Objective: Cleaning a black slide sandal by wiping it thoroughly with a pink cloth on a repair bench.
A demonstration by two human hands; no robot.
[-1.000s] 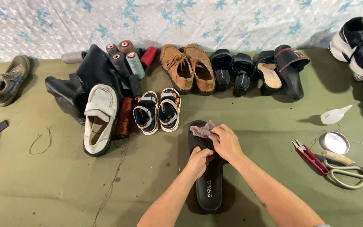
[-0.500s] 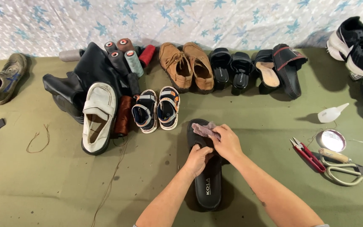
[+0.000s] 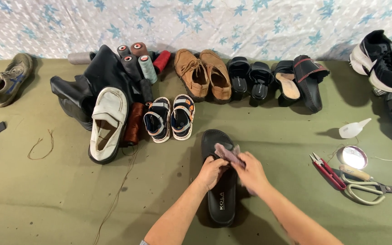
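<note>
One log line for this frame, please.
left hand: steadies black slide sandal | right hand: presses pinkish cloth on it | surface: green table | nearby: red snips

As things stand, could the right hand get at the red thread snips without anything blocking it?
Probably yes. The right hand presses a small cloth on the black slide sandal, and only bare green mat lies between it and the red thread snips. It would have to let the cloth go first.

left hand, right hand, curled, side by side
</note>
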